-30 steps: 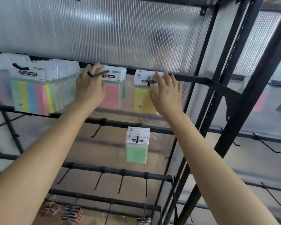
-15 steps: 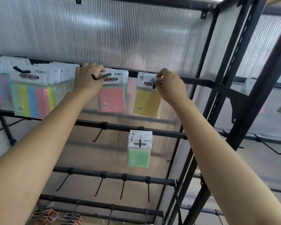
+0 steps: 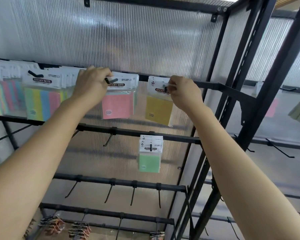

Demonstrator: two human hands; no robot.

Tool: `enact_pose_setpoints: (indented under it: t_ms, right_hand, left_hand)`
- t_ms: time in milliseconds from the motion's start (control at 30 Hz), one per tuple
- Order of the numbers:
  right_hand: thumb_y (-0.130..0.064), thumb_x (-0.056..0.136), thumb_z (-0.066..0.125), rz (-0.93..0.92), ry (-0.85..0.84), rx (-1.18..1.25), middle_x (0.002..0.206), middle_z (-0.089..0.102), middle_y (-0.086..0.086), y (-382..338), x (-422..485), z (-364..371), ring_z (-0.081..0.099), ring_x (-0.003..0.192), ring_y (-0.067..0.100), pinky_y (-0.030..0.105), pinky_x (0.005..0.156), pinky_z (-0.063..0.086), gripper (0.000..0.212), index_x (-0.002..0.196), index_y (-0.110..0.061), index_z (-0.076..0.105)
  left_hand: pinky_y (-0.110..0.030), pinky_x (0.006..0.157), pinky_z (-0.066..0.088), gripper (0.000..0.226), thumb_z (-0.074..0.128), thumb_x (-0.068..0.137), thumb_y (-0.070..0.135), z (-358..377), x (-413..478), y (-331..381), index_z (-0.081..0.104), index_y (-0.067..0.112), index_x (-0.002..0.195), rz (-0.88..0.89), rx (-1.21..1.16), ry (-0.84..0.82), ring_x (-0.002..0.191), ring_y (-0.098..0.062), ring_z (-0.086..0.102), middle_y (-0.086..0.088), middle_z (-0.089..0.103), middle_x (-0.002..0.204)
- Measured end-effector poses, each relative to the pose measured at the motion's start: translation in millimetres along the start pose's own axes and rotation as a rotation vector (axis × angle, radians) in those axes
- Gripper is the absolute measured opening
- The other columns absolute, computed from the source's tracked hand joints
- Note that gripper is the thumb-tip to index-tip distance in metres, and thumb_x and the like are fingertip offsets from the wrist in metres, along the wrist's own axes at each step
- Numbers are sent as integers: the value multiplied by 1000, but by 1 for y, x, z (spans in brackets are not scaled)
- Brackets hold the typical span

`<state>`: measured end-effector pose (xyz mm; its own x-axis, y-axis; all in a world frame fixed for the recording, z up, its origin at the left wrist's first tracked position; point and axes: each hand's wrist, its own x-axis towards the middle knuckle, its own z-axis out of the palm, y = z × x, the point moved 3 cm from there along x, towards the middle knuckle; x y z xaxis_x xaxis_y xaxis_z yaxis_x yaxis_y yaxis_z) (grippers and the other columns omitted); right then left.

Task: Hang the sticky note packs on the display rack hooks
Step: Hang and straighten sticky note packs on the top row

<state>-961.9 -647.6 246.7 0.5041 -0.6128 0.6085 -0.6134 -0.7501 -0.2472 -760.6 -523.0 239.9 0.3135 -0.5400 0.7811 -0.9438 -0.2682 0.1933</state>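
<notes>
Head view: the left hand (image 3: 92, 84) curls its fingers round the white header of the pink pack (image 3: 117, 106) at its hook (image 3: 111, 80). The right hand (image 3: 184, 93) pinches the header of the yellow pack (image 3: 158, 110), which hangs tilted on the next hook along the top rail of the display rack (image 3: 260, 84). Just left of the pink pack hang the striped multicolour packs (image 3: 42, 104). One rail down hangs a green pack (image 3: 149, 162). Bare hooks (image 3: 109, 192) line the rail below it, against a ribbed translucent panel (image 3: 128, 40).
</notes>
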Motion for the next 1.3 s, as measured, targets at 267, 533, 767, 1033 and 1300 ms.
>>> enact_pose_setpoints:
  t_ms: [267, 533, 767, 1033, 1300]
  right_hand:
    - [-3, 86, 38, 18, 38, 64, 97, 63, 8, -17, -33, -21, 56, 88, 29, 31, 65, 39, 26, 98, -12, 59]
    - [-2, 83, 38, 39, 110, 82, 82, 55, 4, -33, -58, -43, 51, 78, 27, 29, 59, 33, 21, 87, -13, 55]
    - [-6, 87, 43, 40, 163, 79, 88, 58, 5, -30, -76, -55, 52, 82, 27, 33, 63, 40, 19, 98, -9, 58]
    - [-9, 90, 44, 157, 136, 29, 89, 59, 1, 22, -120, -57, 51, 77, 22, 32, 61, 40, 12, 92, -13, 55]
    - [-11, 92, 45, 295, 200, -71, 81, 50, -2, 101, -160, -97, 42, 73, 18, 29, 54, 26, 11, 94, -13, 56]
  left_hand:
    - [-39, 84, 29, 16, 51, 93, 14, -36, -27, 11, 62, 3, 98, 86, -13, 9, 94, -31, 47, -12, 64, 107]
    - [-40, 83, 37, 21, 49, 95, 20, -68, -40, 22, 62, 3, 97, 69, -134, 80, 94, -30, 53, -14, 63, 100]
    - [-37, 81, 33, 19, 53, 93, 18, -65, -54, 41, 62, 2, 95, 110, -181, 50, 95, -30, 50, -12, 62, 97]
    - [-29, 73, 27, 15, 53, 93, 19, -20, -74, 94, 60, 6, 89, 201, -299, -94, 84, -18, 44, 4, 49, 85]
    - [-37, 86, 34, 12, 54, 92, 18, 12, -78, 183, 57, 12, 82, 322, -459, -208, 85, -17, 44, 6, 51, 82]
